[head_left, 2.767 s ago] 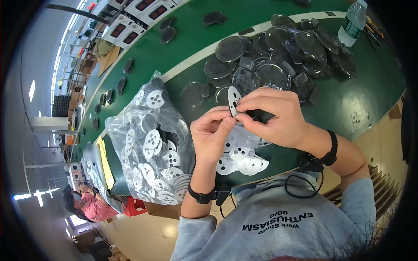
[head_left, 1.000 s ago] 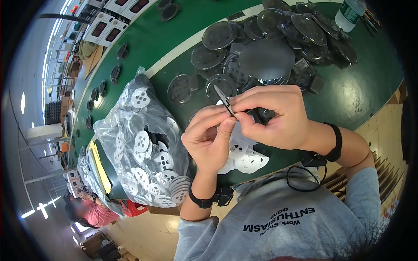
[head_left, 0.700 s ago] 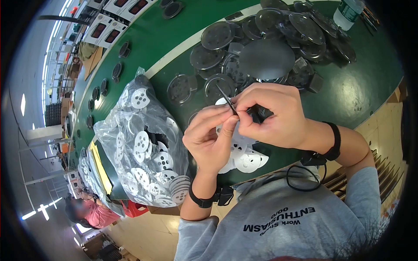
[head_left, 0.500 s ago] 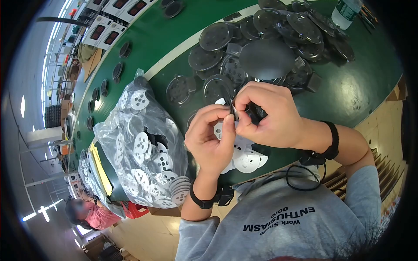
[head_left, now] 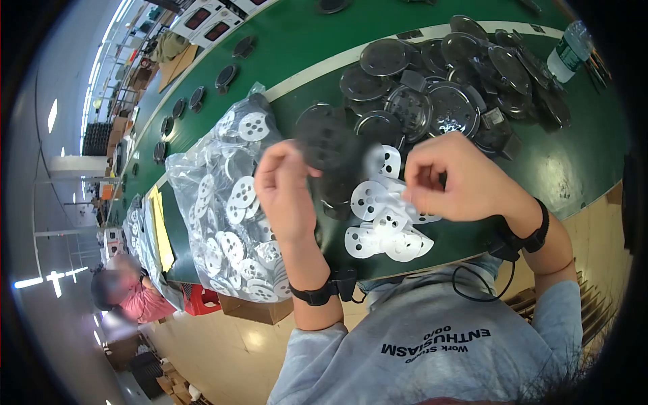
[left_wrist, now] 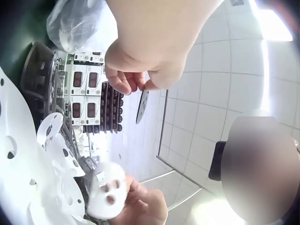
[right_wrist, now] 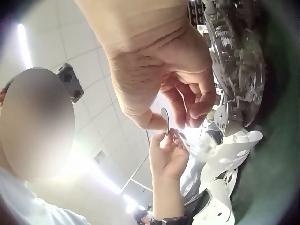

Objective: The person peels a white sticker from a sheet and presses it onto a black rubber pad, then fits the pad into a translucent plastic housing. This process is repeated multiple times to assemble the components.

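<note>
My left hand (head_left: pixel 287 192) pinches a thin black disc (head_left: pixel 327 138) with several holes by its edge, raised over the table. The left wrist view shows that disc nearly edge-on below the fingertips. My right hand (head_left: pixel 449 179) is apart from it, fingers bent, above a loose pile of white hole-punched discs (head_left: pixel 388 229). Right at its fingertips is a white disc (left_wrist: pixel 108 190), which overlaps them in the left wrist view and is blurred in the right wrist view. I cannot tell whether the right fingers still grip it.
A clear plastic bag (head_left: pixel 233 209) of white discs lies left of the hands on the green table (head_left: pixel 560 162). Dark round covers (head_left: pixel 452 111) are heaped beyond, with a water bottle (head_left: pixel 569 54) at their right. More covers stand farther along the table. Another person (head_left: pixel 138 297) sits at left.
The hands were together at the thin piece and have since separated, left hand leftward with the black disc, right hand rightward. The disc has turned from edge-on to face-on in the head view.
</note>
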Tool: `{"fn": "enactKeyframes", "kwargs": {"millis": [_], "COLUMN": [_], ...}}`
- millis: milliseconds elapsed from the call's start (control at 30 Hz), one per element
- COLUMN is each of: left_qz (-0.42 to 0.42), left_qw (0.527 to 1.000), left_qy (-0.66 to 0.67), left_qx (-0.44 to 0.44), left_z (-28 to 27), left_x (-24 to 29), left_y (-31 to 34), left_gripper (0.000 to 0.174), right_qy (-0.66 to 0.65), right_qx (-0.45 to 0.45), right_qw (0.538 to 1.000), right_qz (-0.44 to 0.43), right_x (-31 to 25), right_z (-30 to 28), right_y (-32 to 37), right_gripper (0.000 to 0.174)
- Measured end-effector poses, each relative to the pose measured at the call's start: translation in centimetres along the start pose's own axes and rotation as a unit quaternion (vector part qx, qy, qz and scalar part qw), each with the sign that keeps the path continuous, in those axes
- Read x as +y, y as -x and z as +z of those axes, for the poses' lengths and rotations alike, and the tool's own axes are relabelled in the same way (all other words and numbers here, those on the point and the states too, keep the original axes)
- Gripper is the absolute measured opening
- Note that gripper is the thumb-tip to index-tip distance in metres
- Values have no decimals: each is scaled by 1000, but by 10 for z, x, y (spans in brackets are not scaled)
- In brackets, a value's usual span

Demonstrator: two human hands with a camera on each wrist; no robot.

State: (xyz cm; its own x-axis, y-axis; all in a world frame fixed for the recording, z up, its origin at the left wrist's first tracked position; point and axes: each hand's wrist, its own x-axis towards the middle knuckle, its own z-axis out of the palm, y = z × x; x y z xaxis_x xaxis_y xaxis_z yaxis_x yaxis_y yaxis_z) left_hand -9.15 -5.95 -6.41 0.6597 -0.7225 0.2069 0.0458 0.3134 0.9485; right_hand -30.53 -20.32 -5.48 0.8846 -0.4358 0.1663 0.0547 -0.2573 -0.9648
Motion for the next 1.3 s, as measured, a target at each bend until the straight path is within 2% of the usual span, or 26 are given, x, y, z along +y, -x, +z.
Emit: {"fn": "enactKeyframes", "kwargs": {"millis": [67, 100, 200, 300, 400, 500, 567, 600, 633, 700, 800, 867, 900, 933, 1033, 1100, 1200, 1267, 1300], "left_qz": [-1, -15, -40, -55, -61, -49, -50, -28, -44, -103, 27, 55, 69, 17, -15, -26, -54, -91, -94], "left_qw": [991, 983, 961, 950, 948, 925, 894, 890, 885, 828, 695, 669, 656, 651, 665, 795, 940, 990, 994], "left_qy": [-82, -86, -68, -62, -37, -145, -282, -313, -345, -479, -650, -671, -681, -693, -698, -569, -317, -104, -53], "left_qx": [-108, -160, -264, -302, -311, -349, -343, -332, -310, -275, -308, -314, -319, -308, -265, -207, -112, -36, -27], "left_z": [3, 7, 17, 19, 22, 22, 18, 13, 16, 20, 10, -7, -1, 4, 4, -10, -14, 17, 25], "left_x": [3, 5, 2, 8, 11, 34, 57, 56, 59, 57, 11, -25, -26, -22, -14, 3, 26, 54, 57], "left_y": [3, 3, 4, 2, 1, -9, -26, -39, -50, -74, -99, -115, -118, -118, -127, -130, -114, -74, -59], "left_gripper": [9, 6, 10, 11, 15, 20, 26, 28, 32, 48, 69, 75, 79, 71, 63, 51, 39, 38, 40], "right_qy": [-57, -127, -289, -353, -372, -376, -380, -385, -389, -411, -449, -455, -459, -456, -455, -456, -362, -326, -310], "right_qx": [25, 1, -97, -194, -195, -171, -143, -126, -110, -81, -53, -54, -53, -54, -49, -41, -3, 23, 33], "right_qw": [997, 991, 951, 910, 905, 909, 913, 914, 914, 908, 892, 889, 887, 888, 889, 889, 932, 943, 947], "right_qz": [39, 36, 44, 94, 65, 50, 38, 29, 20, 16, 25, 9, 1, 3, 17, 25, -15, -56, -76], "right_x": [4, 5, 10, 11, 13, 10, 11, 14, 16, 15, 7, 6, 7, 9, 13, 12, 13, 6, 2], "right_z": [-5, -5, -3, -7, 2, 1, -2, -3, -4, -7, -12, -14, -16, -16, -14, -12, -9, -3, 1], "right_y": [0, 0, -1, -1, 0, -1, -2, -3, -5, -6, -5, -6, -6, -6, -5, -6, -5, 0, 2], "right_gripper": [22, 20, 23, 23, 24, 23, 22, 22, 22, 24, 26, 27, 28, 27, 26, 25, 28, 32, 35]}}
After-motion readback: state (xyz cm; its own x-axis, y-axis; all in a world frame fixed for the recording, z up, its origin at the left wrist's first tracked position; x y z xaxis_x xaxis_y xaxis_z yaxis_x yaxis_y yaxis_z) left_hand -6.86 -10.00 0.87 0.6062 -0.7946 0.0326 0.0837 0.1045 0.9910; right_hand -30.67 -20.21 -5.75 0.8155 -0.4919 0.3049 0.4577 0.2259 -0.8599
